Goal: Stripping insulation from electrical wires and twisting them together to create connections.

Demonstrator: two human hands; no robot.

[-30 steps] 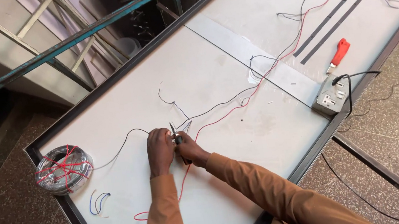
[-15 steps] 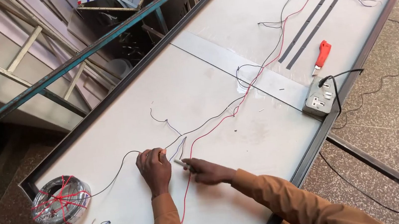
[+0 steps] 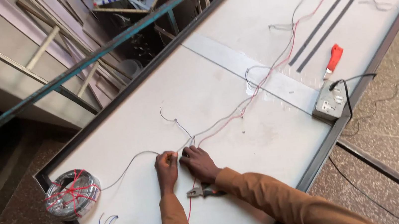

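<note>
Grey wire and red wire pinched together between left hand and right hand, both clenched on joint. Pliers laid down just below right hand. Wire coil left of hands, mostly unspooled not. Joint judged mid-twist; run toward socket box already laid.

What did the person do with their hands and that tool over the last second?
The right hand let go of the pliers, which now lie on the panel by the forearm. Both hands, left hand too, now pinch the grey wire. The wire coil and socket box stayed put.
</note>
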